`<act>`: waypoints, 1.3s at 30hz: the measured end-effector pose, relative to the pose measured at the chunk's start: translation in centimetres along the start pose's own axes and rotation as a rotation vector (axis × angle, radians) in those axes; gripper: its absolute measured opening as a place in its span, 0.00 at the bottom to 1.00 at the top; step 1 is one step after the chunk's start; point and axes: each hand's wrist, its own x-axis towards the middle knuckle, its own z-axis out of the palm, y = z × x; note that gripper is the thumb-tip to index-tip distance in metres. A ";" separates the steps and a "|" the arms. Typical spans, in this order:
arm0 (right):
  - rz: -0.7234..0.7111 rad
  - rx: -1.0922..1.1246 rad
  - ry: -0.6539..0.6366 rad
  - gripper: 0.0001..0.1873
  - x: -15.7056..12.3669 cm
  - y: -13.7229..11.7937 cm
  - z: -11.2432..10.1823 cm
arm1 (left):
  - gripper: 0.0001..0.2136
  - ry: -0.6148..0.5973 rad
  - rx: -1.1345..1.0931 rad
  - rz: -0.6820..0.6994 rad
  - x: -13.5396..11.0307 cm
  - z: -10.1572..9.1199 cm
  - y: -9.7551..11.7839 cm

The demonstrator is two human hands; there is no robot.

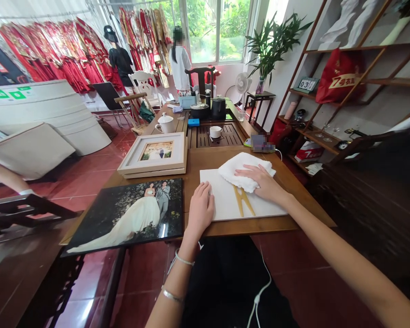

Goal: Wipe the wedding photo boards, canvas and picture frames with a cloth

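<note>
A white board [222, 207] with a gold stand [239, 202], shaped like an upside-down V, on its upper face lies flat near the table's front edge. On its left edge my left hand [201, 206] rests, fingers stretched forward and holding nothing. My right hand [262, 181] presses a folded white towel [241, 161] onto the board's upper right part, fingers bent over the cloth. The towel covers the top of the stand. Left of my left hand lies a glossy wedding photo panel [140, 212], its front left corner past the table edge.
Stacked light frames [153, 157] sit behind the photo panel. Farther back are a lidded white cup [165, 123], a slatted tea tray [230, 132] with a small white cup [215, 132], and a black kettle [218, 109]. A person [180, 61] stands near the window. A white cable [259, 296] hangs over my lap.
</note>
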 end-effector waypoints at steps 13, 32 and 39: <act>-0.182 0.104 -0.098 0.31 -6.1 -4.5 -1.4 | 0.19 -0.015 0.024 0.008 -0.1 0.1 0.0; 0.097 0.012 0.012 0.33 -0.8 3.3 -0.5 | 0.20 -0.048 0.050 -0.013 0.1 0.0 -0.1; 0.058 -0.006 0.031 0.31 -4.4 0.8 -0.5 | 0.20 -0.037 0.080 -0.004 0.0 0.2 0.1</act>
